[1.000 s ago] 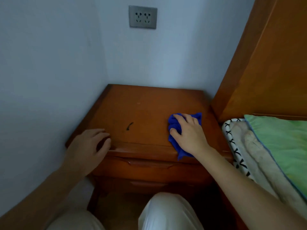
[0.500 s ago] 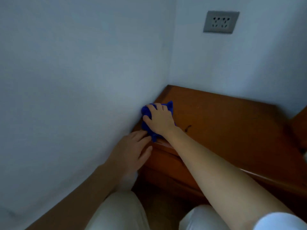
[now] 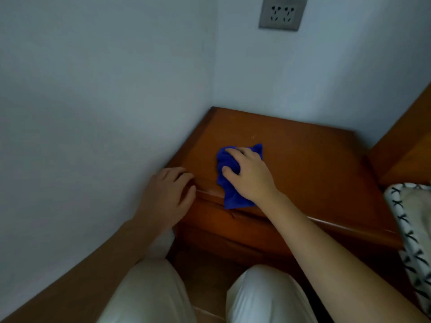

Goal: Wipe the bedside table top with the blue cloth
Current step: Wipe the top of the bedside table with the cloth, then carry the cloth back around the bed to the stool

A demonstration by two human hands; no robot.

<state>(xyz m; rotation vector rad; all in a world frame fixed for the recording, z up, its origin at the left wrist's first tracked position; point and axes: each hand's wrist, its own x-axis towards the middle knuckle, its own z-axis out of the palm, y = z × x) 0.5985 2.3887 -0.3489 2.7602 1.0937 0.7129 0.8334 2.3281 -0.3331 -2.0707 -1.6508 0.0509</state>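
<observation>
The brown wooden bedside table (image 3: 310,169) stands in a corner between two pale walls. A crumpled blue cloth (image 3: 229,190) lies on its top near the front left, one end hanging over the front edge. My right hand (image 3: 249,176) presses down on the cloth, fingers curled into it. My left hand (image 3: 166,197) rests on the table's front left corner, fingers bent over the edge, holding nothing. The dark mark on the top is hidden under the cloth or hand.
A grey wall socket (image 3: 282,13) sits above the table. A wooden bed headboard (image 3: 405,148) rises at the right, with black-and-white patterned bedding (image 3: 410,229) below it. My knees in pale trousers (image 3: 263,297) are in front of the table's drawers.
My right hand slid the cloth from the right front to the left wall side, then back right a little toward the middle. The view swung left, then partly back. My left hand stayed put.
</observation>
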